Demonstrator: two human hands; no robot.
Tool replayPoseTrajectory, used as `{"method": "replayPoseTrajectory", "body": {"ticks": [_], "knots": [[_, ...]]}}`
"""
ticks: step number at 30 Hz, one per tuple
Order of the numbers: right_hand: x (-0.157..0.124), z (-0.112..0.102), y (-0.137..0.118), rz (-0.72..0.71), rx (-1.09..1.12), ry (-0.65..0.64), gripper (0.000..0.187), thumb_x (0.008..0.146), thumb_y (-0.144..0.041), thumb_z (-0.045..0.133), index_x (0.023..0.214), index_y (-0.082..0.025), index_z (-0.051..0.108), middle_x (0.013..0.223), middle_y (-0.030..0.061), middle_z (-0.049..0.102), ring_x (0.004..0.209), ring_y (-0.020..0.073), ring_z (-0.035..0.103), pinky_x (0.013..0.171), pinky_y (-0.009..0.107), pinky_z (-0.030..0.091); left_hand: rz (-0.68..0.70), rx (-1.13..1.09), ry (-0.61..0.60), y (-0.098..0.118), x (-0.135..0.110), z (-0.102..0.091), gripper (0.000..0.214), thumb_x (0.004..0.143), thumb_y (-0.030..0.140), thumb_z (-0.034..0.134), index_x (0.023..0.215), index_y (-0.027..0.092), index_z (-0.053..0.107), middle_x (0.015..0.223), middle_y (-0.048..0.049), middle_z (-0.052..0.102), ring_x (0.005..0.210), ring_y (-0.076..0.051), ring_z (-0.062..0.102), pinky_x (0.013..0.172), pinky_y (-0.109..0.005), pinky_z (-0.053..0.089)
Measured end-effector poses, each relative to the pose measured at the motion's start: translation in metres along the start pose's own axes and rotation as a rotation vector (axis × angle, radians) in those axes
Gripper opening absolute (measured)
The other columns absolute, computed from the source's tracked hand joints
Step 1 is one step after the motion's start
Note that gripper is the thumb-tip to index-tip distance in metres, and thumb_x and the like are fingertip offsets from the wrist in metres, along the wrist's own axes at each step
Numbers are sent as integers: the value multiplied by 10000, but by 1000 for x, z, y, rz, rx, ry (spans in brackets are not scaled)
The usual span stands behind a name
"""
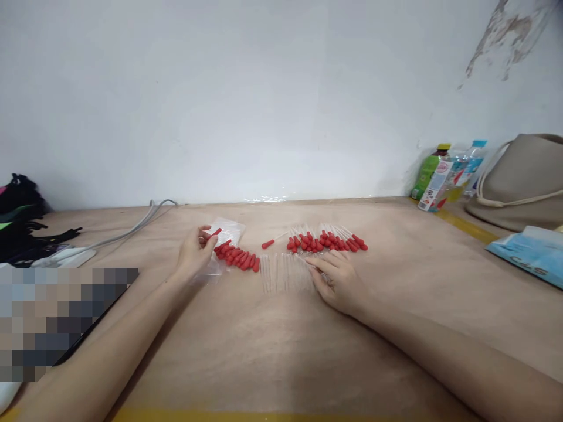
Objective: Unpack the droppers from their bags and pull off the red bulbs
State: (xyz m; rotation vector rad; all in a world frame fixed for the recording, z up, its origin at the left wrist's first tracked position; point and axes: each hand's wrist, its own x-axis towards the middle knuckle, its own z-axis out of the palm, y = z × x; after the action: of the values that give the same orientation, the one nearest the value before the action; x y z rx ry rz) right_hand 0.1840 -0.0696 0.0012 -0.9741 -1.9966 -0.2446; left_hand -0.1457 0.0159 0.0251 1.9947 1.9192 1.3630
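Note:
My left hand pinches a red rubber bulb between thumb and fingers, just above a heap of loose red rubber bulbs. Under that heap lies a clear plastic bag. To its right, thin clear glass tubes lie side by side. Over their right end, my right hand has thumb and fingers closed on what looks like one glass tube, partly hidden by the fingertips. Behind it, droppers with red bulbs lie in a cluster, and a single dropper lies left of them.
A pixelated flat object and a grey cable are at left, near black items. Along the right stand a green bottle, a carton, a beige bag and a blue packet. A white wall borders the table.

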Motion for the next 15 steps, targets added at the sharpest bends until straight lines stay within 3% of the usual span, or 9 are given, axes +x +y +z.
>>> {"method": "replayPoseTrajectory", "body": {"ticks": [4,7,11,15], "knots": [[17,14,-12,41,-88,-24,199,799,-171,464,852,-190,655,663,19,602,677,139,471,690,308,261,2,87,-108,-6,4,8,324,747,420,477,926,164,562,761,-23,622,684,-157,593,626,-256,467],[30,24,-25,70,-180,-121,179,784,-180,468,755,-186,645,662,23,600,680,142,471,674,314,232,24,140,-125,-3,3,7,303,777,429,427,809,181,599,762,-26,643,704,-179,598,647,-277,451],[38,35,-37,93,-252,-228,166,759,-176,475,649,-168,599,698,42,608,700,155,473,686,336,213,75,214,-1,5,-3,3,315,799,414,400,869,184,603,916,-61,630,909,-235,547,804,-342,404],[37,42,-43,84,-249,-262,198,793,-258,468,695,-167,613,727,63,618,745,182,488,705,359,214,329,328,183,21,-14,3,231,799,348,458,824,190,624,929,-68,610,936,-237,505,879,-389,341]]}}
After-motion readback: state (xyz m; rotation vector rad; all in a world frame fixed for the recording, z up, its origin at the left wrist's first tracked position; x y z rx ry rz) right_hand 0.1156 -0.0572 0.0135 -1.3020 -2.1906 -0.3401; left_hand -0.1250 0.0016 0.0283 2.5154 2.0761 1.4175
